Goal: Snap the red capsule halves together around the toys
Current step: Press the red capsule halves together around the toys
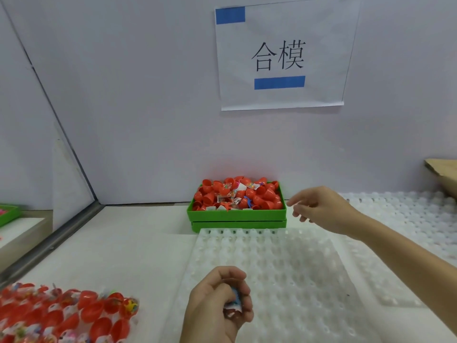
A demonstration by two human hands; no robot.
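Left hand (218,302) curled, perhaps around toy (235,299).

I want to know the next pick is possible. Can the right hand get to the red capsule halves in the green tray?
Probably yes. The right hand hangs open just beside the green tray, near its right edge. The red capsule halves lie heaped and uncovered, and nothing stands between them and the fingers.

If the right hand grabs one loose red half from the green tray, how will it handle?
The red capsule halves look thin, hollow plastic, so probably light and stiff. Glossy and rounded, likely slippery and prone to rolling. Heaped in the green tray, neighbours may shift as the right hand pulls one.
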